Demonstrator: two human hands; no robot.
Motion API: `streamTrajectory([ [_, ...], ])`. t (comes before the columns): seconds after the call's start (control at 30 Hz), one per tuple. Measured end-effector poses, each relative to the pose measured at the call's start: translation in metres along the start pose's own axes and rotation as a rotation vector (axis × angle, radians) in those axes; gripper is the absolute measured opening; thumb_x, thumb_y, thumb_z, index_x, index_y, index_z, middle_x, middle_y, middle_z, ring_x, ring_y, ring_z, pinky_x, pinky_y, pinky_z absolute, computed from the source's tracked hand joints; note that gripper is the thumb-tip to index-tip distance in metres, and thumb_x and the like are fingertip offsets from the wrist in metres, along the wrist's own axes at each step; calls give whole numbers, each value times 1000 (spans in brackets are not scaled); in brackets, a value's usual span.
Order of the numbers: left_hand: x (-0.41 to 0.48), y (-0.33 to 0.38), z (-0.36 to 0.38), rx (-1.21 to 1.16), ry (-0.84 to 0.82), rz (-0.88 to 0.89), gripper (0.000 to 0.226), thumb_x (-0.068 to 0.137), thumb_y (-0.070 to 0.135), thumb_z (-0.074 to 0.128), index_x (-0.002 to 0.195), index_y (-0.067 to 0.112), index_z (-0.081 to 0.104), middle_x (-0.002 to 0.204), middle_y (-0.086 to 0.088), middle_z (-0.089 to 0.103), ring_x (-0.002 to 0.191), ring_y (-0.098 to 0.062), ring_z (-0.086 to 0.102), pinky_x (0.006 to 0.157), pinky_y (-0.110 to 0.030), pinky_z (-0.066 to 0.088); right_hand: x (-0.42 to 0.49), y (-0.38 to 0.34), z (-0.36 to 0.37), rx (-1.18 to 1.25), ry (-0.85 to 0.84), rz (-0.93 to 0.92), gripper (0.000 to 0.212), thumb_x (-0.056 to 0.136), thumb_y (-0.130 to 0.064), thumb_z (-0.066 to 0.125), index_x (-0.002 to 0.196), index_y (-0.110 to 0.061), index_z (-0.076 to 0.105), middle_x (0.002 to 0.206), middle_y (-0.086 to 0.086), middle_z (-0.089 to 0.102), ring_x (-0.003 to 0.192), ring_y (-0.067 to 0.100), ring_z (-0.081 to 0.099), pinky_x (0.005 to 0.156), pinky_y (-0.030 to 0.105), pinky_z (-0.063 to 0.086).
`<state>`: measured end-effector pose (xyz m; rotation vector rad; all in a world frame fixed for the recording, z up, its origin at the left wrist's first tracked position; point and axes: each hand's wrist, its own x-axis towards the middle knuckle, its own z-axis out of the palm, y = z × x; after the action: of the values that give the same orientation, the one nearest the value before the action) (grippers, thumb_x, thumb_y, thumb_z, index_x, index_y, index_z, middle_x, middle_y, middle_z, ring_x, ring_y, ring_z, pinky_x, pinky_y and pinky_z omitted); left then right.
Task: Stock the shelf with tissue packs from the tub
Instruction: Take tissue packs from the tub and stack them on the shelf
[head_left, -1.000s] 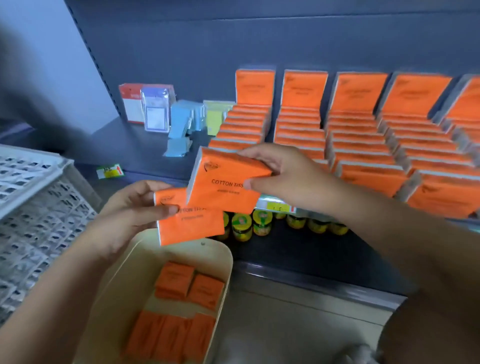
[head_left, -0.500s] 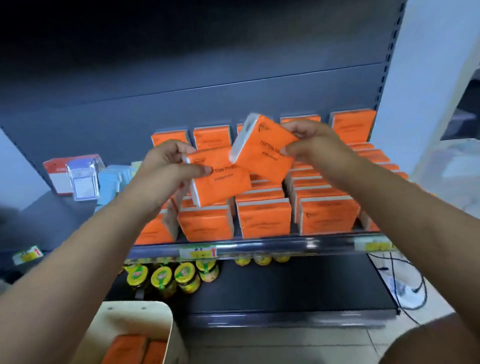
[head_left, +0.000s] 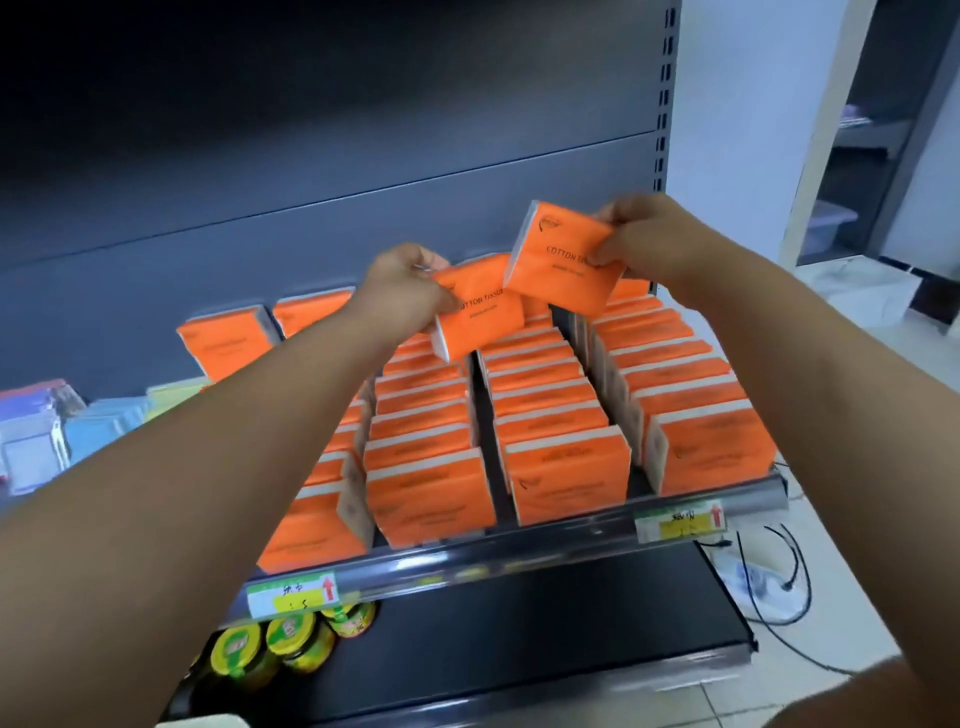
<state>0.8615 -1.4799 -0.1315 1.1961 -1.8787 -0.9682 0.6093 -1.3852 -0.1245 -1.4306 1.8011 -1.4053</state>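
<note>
At the left end of the dark grey metal shelf lie pale blue and purple packets, apart from the orange stock. Below its front edge, only a cream sliver of the tub shows, beside yellow-lidded glass jars on the lower shelf.

The left hand reaches toward the back edge, fingers and thumb curled round a rectangular orange plastic-wrapped tissue pack, held tilted above the middle rows of standing orange packs. Overlapping its upper right corner is a second orange tissue pack, also tilted and pinched at its right end by the right hand, over the rear of the right-hand rows.

The trouble I'd expect comes from crowding. The two packs may knock together as they go down. The right one, gripped at one end of slick wrap, could slip and drop into the dark gap between rows. The rows stand on edge and lean, so a clumsy push at the back might topple them forward against the front rail. Whether space remains behind them I cannot tell; the hands hide it.
</note>
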Motion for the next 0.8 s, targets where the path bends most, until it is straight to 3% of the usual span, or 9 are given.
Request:
streamTrajectory([
  [0.13,25,1,19,46,11,-18,39,82,-6,73,113,16,65,94,-6,65,87,-26,68,75,-41,61,25,20,-18,-215,6,-25,21,85,-3,63,102,-15,64,94,2,62,92,23,58,77,33,45],
  [0.23,36,-2,26,85,-16,4,36,81,-10,71,109,13,68,101,-12,70,89,-26,69,80,-44,62,39,40,-28,-270,99,-6,21,87,-5,62,106,-12,65,102,7,63,97,28,59,76,35,48],
  [0.4,47,-6,31,129,-93,64,40,79,-14,71,111,10,69,91,-7,70,70,-14,65,56,-18,54,49,66,-27,-326,242,62,36,88,-3,56,120,-17,64,122,12,62,102,34,63,77,41,56],
  [0.53,55,-12,33,109,-59,62,36,79,-12,73,103,15,71,93,-8,71,80,-20,68,69,-28,58,51,72,-22,-291,257,65,38,90,-1,49,118,-22,64,122,10,63,95,36,67,78,50,62],
  [0.67,58,-15,37,101,-46,77,36,77,-10,73,101,18,71,92,-5,72,80,-19,69,73,-30,59,58,74,-24,-345,292,8,45,89,3,44,116,-24,68,122,13,61,84,35,65,61,34,52],
  [0.8,57,-16,43,73,-17,71,37,78,-10,72,102,18,71,90,-1,71,78,-16,68,68,-24,54,58,79,-24,-491,282,0,49,89,1,47,127,-22,68,134,17,53,87,32,58,75,36,52],
])
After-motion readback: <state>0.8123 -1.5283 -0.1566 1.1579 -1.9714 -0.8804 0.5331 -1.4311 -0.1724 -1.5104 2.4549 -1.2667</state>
